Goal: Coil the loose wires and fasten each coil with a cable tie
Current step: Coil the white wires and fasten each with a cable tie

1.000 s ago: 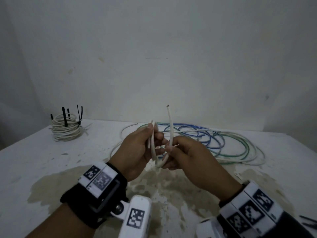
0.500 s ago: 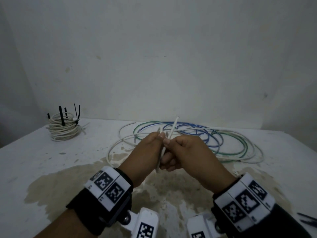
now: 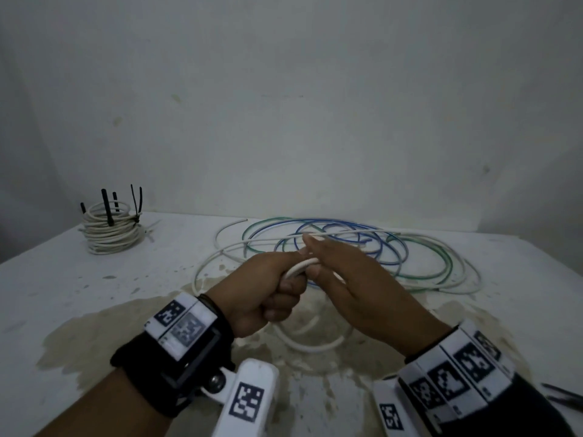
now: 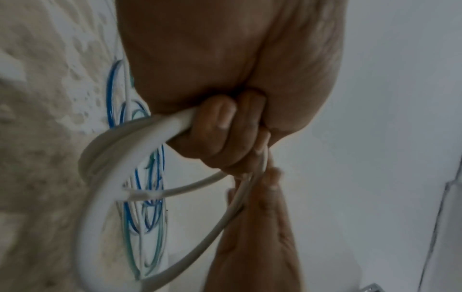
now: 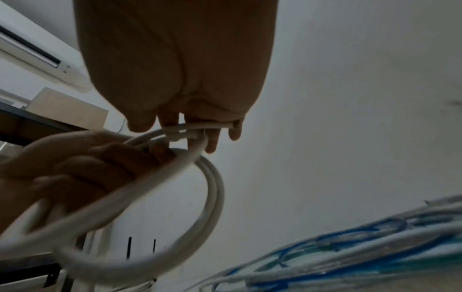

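Observation:
My left hand (image 3: 280,288) grips a white wire (image 3: 299,268) wound into a small coil; its loops (image 3: 312,346) hang below the fist. In the left wrist view the curled fingers (image 4: 220,126) wrap the coil's loops (image 4: 130,142), and a cut wire end (image 4: 142,194) sticks out. My right hand (image 3: 318,257) sits right against the left, pinching the same wire (image 5: 200,128) between thumb and fingers. From there the wire runs back to the loose pile of blue wire (image 3: 344,236), green wire (image 3: 441,266) and white wire on the table.
A finished white coil (image 3: 110,234) with black cable ties sticking up stands at the table's back left. Loose black cable ties (image 3: 564,395) lie at the lower right edge. The white table (image 3: 63,294) has a brown stain under my hands. A wall rises close behind.
The wire end that stood upright between my hands is now wound into loops under my left fist. Both hands have dropped lower, and the right hand has slid along the wire.

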Demonstrator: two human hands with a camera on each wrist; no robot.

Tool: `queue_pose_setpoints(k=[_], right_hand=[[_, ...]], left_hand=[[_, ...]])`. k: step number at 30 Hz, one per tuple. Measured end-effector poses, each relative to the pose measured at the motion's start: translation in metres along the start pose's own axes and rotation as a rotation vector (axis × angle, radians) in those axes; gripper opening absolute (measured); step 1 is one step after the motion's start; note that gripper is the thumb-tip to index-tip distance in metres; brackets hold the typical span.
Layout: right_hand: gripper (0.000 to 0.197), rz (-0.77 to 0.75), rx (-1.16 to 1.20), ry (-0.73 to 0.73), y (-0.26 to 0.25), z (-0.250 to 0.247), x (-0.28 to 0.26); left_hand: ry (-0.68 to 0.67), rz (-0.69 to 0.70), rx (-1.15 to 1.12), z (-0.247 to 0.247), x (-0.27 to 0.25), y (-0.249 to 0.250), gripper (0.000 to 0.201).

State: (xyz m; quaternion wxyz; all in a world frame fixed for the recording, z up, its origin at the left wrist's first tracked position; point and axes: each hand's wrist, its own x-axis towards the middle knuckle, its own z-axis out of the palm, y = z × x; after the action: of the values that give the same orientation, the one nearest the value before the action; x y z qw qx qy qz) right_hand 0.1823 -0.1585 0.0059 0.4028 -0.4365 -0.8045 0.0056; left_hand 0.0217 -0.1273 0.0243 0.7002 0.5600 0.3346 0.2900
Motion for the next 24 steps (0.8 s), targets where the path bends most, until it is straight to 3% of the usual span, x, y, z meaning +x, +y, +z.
queue_pose_setpoints(k=[3,5,7,11,14,16,20,21,24], right_hand=[[0.038,0.12,0.097,-0.063,0.002,-0.004,0.0],[0.027,0.131,0.171,-0.039,0.005,-0.011,0.0],[0.031,0.129,0.148,-0.022,0.005,-0.014,0.0],[0.029,0.109,-0.031,0.125,0.009,-0.004,-0.003],[0.024,0.126,-0.026,0.252,0.013,-0.005,-0.004],[0.025,0.163,0.055,0.21,0.01,-0.007,-0.005],[0.023,0.306,0.177,-0.023,0.005,-0.013,-0.01],[0.017,0.324,0.234,-0.027,0.003,-0.014,-0.01],[0.032,0.409,0.395,0.048,-0.002,-0.014,-0.007]], left_hand=[[-0.077,-0.05,-0.084,-0.001,0.0,0.006,0.045],[-0.106,-0.066,-0.107,-0.002,-0.001,0.006,0.041],[-0.093,-0.059,-0.069,0.001,-0.001,0.003,0.042],[0.056,0.159,0.013,0.009,0.003,-0.004,0.034],[0.146,0.291,0.086,0.015,0.004,-0.005,0.02],[0.17,0.304,0.042,0.015,0.004,-0.006,0.018],[0.117,0.271,-0.139,0.01,0.004,-0.006,0.017],[0.093,0.259,-0.192,0.01,0.004,-0.007,0.016],[0.062,0.265,-0.258,0.01,0.005,-0.011,0.02]])
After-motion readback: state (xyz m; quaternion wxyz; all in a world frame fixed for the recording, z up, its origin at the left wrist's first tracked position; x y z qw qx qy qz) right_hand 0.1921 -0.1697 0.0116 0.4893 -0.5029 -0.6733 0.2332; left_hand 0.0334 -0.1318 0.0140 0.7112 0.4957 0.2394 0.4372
